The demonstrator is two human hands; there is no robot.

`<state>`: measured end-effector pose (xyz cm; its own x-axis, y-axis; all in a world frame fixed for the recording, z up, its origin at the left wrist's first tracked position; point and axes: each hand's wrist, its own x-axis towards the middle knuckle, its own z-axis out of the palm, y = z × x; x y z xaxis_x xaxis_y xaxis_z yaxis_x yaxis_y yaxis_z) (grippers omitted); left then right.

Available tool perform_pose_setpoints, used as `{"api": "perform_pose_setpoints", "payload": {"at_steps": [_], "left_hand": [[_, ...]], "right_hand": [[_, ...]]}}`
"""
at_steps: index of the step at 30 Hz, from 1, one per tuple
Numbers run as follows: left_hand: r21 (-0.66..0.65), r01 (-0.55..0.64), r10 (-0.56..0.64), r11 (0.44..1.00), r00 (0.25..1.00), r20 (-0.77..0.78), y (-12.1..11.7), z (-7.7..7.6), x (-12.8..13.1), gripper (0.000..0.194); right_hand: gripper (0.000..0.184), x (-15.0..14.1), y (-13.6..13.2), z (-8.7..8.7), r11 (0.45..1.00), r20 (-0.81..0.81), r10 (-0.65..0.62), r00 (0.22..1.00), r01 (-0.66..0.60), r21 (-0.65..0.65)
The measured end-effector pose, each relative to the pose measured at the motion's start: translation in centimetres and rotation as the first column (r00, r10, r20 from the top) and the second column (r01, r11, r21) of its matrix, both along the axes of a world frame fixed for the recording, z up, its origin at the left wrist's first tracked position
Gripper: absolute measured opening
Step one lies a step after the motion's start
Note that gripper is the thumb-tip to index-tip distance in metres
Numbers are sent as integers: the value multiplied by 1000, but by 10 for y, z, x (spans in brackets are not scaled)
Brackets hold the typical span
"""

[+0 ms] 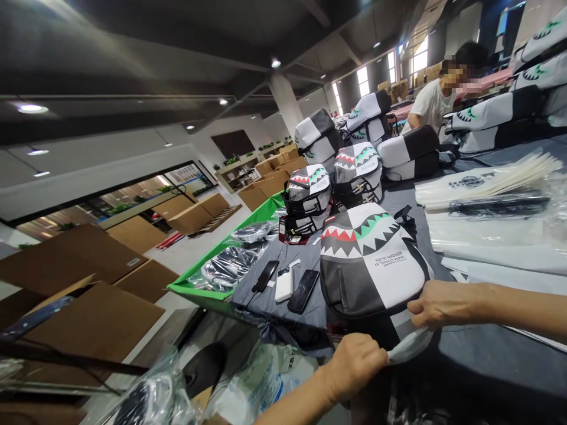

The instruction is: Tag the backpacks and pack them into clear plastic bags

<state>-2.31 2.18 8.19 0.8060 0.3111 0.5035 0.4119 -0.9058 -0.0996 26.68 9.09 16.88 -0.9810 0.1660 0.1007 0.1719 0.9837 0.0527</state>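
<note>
My left hand (355, 364) and my right hand (445, 304) are both closed on a whitish translucent plastic bag (413, 346), which is pulled taut between them. The plastic sits at the near end of a black, grey and white backpack (374, 265); how far it goes round the backpack I cannot tell. The backpack lies on the dark cloth-covered table (473, 360), its shark-teeth print in red, green and black facing up.
Left of the backpack lie a dark phone (303, 291), a white power bank (284, 284) and another dark phone (266, 275). Flat plastic bags (491, 230) lie to the right. Stacked backpacks (310, 195) stand behind. A green-rimmed bin (195, 288) holds wrapped backpacks. Across the table is a person (427, 106).
</note>
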Motion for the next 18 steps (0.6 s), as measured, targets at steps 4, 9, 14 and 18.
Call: {"api": "perform_pose_setpoints", "payload": {"at_steps": [4, 9, 14, 18], "left_hand": [[300, 197, -223, 933, 973, 56, -3, -6, 3, 4], [322, 191, -187, 927, 981, -45, -9, -26, -5, 19], [219, 115, -99, 969, 992, -82, -24, -34, -18, 15], [130, 93, -112, 987, 983, 148, -32, -11, 1, 10]], "right_hand": [[21, 9, -17, -12, 950, -26, 135, 990, -122, 289], [22, 27, -34, -65, 940, -164, 63, 984, -3, 340], [25, 43, -61, -124, 893, -501, -434, 749, 432, -129], [19, 29, -85, -121, 513, -448, -858, 251, 448, -732]]}}
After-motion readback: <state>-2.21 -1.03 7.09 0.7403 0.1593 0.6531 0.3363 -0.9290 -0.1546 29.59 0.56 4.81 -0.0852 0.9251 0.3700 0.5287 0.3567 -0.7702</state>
